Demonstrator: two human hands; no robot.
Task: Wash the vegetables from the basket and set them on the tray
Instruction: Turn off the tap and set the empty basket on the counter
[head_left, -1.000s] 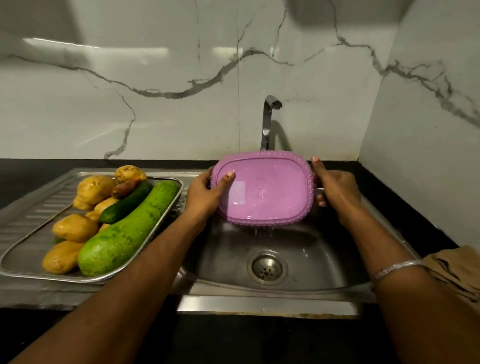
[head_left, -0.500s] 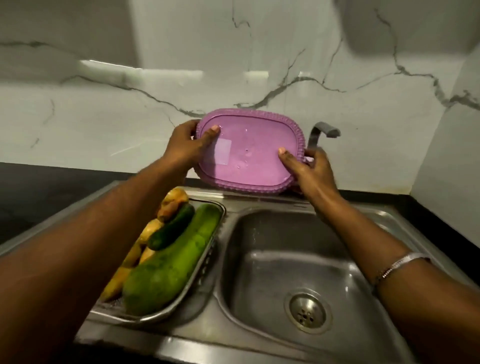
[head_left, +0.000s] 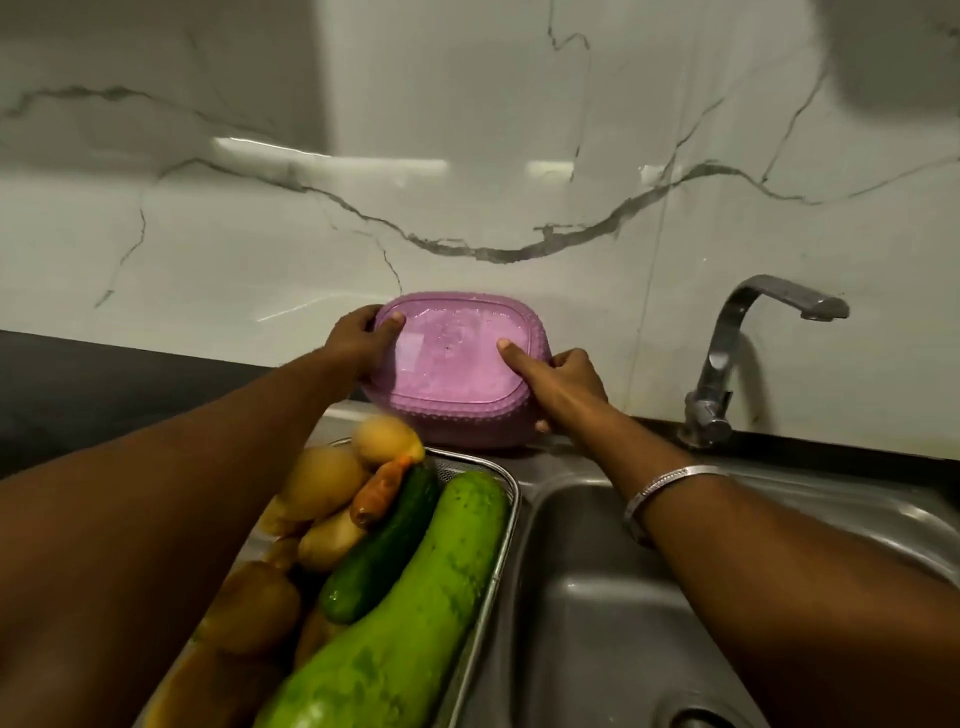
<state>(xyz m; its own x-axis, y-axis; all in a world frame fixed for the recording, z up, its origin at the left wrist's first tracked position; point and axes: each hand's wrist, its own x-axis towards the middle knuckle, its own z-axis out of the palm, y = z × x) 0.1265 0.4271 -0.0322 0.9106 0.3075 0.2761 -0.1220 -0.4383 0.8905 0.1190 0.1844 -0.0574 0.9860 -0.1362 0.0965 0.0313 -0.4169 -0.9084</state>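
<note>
**Upturned basket held at the wall, vegetables on the tray**

Nearest the camera, two bare forearms reach forward, the right one wearing a silver bangle. Below the left arm, the metal tray lies beside the sink, on its left. On the tray a big pale-green gourd lies along the right edge. A dark cucumber rests against it, a small carrot sits at the cucumber's far end, and yellow-brown potatoes are heaped to the left.

Beyond the tray, the purple basket sits upside down, its wet base facing the camera, at the back of the counter close to the marble wall. Whether its lower rim touches the counter is unclear. The left hand grips its left end, thumb on the base. The right hand holds the right end, forefinger stretched across the base and the other fingers curled around the side.

To the right, the tap stands behind the sink, spout pointing right.
</note>
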